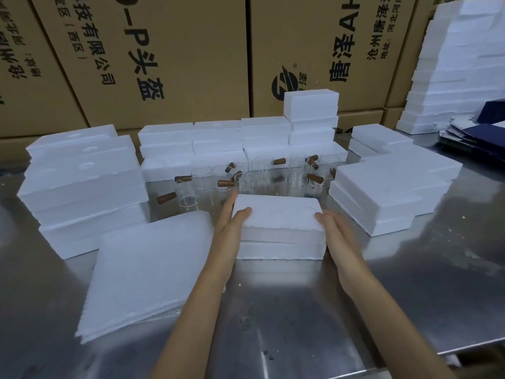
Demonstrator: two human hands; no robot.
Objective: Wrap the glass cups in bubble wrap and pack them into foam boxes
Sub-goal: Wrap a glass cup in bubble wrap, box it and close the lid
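Note:
A closed white foam box [278, 228] sits on the steel table in front of me. My left hand [232, 222] holds its left end, thumb on the lid and fingers along the side. My right hand [332, 228] grips its right end the same way. Behind the box stand several clear glass cups [246, 181] with brown wooden handles, unwrapped. A stack of bubble wrap sheets [147, 266] lies to the left of my left forearm.
Stacks of foam boxes stand at the left [82, 187], along the back [218, 140] and at the right [388, 192]. A tall foam pile [461, 64] and dark blue cartons [475, 132] sit far right. Cardboard cartons [164, 50] wall off the back. The table edge [437, 351] runs near right.

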